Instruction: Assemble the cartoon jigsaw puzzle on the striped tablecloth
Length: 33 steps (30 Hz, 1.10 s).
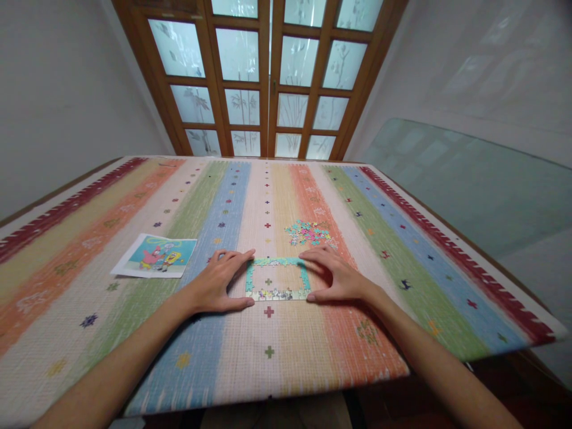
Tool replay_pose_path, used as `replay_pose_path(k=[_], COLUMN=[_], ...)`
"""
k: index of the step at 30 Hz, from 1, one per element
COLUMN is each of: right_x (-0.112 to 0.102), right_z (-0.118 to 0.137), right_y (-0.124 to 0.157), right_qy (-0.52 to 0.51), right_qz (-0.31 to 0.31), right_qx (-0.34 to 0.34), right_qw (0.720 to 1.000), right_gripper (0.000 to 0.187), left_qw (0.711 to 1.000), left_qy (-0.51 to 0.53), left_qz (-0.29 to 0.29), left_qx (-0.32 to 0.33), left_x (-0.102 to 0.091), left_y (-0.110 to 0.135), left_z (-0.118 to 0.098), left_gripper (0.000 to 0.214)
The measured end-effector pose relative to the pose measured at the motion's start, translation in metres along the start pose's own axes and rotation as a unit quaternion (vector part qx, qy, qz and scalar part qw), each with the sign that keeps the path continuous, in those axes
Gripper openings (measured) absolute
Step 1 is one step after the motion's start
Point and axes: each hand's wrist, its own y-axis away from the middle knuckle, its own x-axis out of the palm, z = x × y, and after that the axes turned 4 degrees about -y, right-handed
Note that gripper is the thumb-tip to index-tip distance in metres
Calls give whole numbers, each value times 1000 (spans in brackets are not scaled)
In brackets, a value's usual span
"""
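Note:
A rectangular jigsaw puzzle border (277,295) lies flat on the striped tablecloth, its inside showing bare cloth. The top and sides are turquoise; the bottom strip is pale with mixed colours. My left hand (218,280) grips its left end, fingers at the upper corner and thumb at the lower one. At the right end, my right hand (335,275) does the same, thumb low and fingertips high. Just beyond the border sits a heap of loose jigsaw pieces (308,232) in turquoise, pink and yellow.
To the left lies a printed cartoon picture (163,256) with a pink starfish and a yellow sponge figure. The striped tablecloth (268,363) covers the table, whose near edge is close to me. Behind the table stand wooden doors (268,89) with frosted panes; a glass panel (469,185) is at right.

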Motion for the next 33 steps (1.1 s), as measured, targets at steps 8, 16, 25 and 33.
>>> replay_pose_path(k=[8, 16, 25, 33], right_x=[0, 2, 0, 0], right_z=[2, -8, -25, -30], right_y=[1, -9, -35, -62], right_qy=[-4, 14, 46, 113], right_qz=[3, -93, -159, -133], right_qx=[8, 34, 85, 116], right_qw=[1000, 995, 983, 978], right_gripper=[78, 37, 19, 18], left_qw=[1000, 1000, 998, 998], left_qy=[-8, 3, 5, -22], left_qz=[3, 3, -38, -62], left_qx=[-3, -25, -39, -23], left_x=[-1, 1, 1, 10], left_y=[0, 1, -2, 0], left_z=[-2, 3, 6, 16], left_gripper=[101, 88, 50, 41])
